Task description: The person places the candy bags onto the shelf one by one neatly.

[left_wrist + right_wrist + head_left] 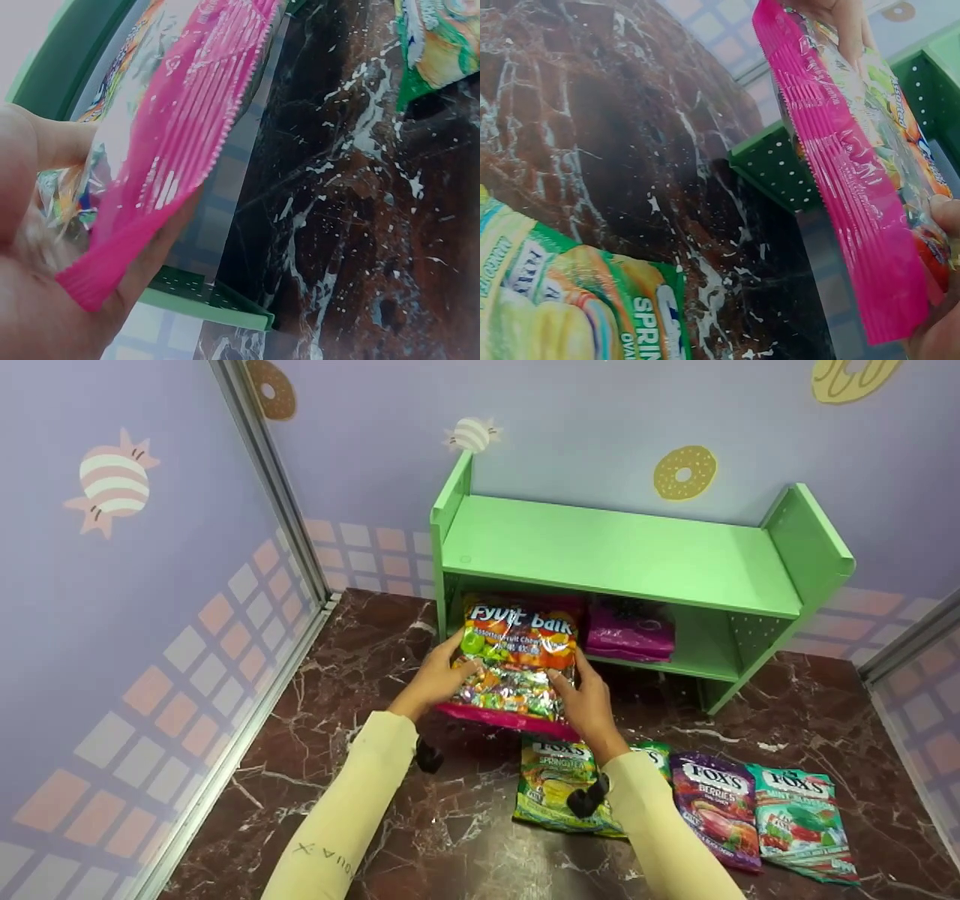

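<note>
Between my two hands is a bag of fruit chews [517, 656] with "Fyuit baik" lettering and a pink sealed bottom edge, tilted in front of the left part of a green shelf [622, 547]. My left hand [439, 679] grips its left side, thumb on the front. On the right side my right hand [589, 701] grips it the same way. In the left wrist view the bag's pink seal [172, 142] passes by my palm. A purple-pink packet [630, 631] lies on the lower shelf, just right of the bag.
On the dark marble floor [450, 825] lie several Fox's candy bags: a yellow-green one [559, 791] partly behind my right arm, a purple one [716, 810] and a teal one [802, 821]. Patterned wall panels [150, 622] stand left, behind and right.
</note>
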`<action>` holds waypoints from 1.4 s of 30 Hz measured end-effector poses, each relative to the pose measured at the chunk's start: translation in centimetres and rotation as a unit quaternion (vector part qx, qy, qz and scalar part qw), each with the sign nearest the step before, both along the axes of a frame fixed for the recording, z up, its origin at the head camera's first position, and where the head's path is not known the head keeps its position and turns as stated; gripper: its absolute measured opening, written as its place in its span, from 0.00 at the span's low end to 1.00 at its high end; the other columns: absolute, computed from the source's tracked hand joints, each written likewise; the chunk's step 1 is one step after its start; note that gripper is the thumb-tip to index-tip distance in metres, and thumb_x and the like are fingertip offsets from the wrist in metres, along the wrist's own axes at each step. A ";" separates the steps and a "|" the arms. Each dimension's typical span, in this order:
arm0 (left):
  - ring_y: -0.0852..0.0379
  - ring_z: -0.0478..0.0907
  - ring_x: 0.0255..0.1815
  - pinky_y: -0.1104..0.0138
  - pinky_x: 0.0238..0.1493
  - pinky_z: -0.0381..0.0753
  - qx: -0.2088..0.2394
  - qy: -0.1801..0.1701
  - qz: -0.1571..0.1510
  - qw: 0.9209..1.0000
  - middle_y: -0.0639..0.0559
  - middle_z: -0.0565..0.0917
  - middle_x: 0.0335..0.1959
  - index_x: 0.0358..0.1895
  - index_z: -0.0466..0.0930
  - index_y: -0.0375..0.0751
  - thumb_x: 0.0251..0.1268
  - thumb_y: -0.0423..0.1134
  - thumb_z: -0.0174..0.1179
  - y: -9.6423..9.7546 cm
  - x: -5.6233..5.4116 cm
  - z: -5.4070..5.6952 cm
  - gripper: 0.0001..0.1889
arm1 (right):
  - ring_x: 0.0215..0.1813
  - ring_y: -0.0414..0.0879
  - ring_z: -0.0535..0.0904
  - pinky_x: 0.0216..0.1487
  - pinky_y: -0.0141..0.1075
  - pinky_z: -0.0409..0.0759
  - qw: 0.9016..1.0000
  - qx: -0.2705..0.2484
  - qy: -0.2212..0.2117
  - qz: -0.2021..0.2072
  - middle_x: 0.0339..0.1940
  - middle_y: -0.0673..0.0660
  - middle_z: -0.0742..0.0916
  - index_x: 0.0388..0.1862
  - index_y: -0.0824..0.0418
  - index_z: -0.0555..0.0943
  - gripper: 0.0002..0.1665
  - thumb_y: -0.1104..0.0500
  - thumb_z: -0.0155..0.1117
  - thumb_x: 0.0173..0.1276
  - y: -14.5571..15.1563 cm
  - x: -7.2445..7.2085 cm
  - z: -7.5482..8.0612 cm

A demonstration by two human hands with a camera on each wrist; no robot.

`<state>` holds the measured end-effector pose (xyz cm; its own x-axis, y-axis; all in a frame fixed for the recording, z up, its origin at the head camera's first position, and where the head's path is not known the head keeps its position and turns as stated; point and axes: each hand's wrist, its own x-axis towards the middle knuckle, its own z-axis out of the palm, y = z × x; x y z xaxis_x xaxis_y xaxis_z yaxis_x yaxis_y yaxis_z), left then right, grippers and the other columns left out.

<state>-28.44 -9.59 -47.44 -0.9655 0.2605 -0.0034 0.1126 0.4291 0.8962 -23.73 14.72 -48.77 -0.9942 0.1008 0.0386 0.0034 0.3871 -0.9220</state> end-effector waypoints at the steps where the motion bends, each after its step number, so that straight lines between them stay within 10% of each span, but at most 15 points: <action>1: 0.45 0.55 0.77 0.52 0.76 0.54 -0.001 0.005 0.004 1.000 0.43 0.58 0.76 0.77 0.51 0.48 0.69 0.41 0.57 0.1 -0.2 0.1 0.37 | 0.43 0.49 0.83 0.57 0.46 0.77 1.000 -0.002 0.002 -0.004 0.62 0.62 0.80 0.79 0.52 0.54 0.39 0.51 0.57 0.73 0.0 -0.2 0.1; 15: 0.45 0.50 0.78 0.52 0.77 0.51 0.006 -0.031 0.026 0.999 0.46 0.54 0.78 0.77 0.50 0.47 0.70 0.43 0.56 1.3 -2.2 1.3 0.36 | 0.61 0.53 0.76 0.65 0.47 0.72 0.998 -0.031 -0.042 -0.048 0.65 0.64 0.77 0.76 0.59 0.58 0.41 0.43 0.56 0.72 0.5 -1.5 0.7; 23: 0.45 0.50 0.78 0.53 0.78 0.49 0.003 -0.032 0.042 0.999 0.45 0.56 0.78 0.77 0.51 0.44 0.70 0.43 0.56 1.6 -3.3 1.4 0.36 | 0.60 0.52 0.78 0.60 0.42 0.76 0.987 -0.138 -0.034 -0.069 0.64 0.65 0.79 0.70 0.64 0.68 0.35 0.48 0.61 0.70 0.4 -0.5 -0.9; 32: 0.44 0.51 0.78 0.54 0.77 0.51 -0.028 -0.024 0.047 0.998 0.42 0.56 0.77 0.77 0.49 0.41 0.70 0.45 0.55 1.4 -4.3 1.8 0.37 | 0.30 0.51 0.88 0.37 0.40 0.86 0.916 -0.391 -0.090 -0.027 0.34 0.60 0.89 0.55 0.66 0.67 0.20 0.53 0.54 0.75 -1.2 0.2 -1.9; 42: 0.42 0.50 0.78 0.50 0.77 0.50 -0.059 -0.036 0.021 0.997 0.41 0.53 0.78 0.78 0.46 0.41 0.72 0.54 0.51 0.4 -3.2 1.4 0.39 | 0.39 0.54 0.88 0.45 0.36 0.85 0.894 -0.438 -0.082 -0.045 0.40 0.58 0.82 0.49 0.66 0.71 0.11 0.59 0.51 0.76 -1.3 -0.1 -2.3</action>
<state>-31.65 -9.14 -46.07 -0.9720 0.2126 -0.1004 0.0297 0.5344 0.8447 -23.82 13.37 -51.08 -0.9656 0.1003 -0.2397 0.1611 -0.4928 -0.8551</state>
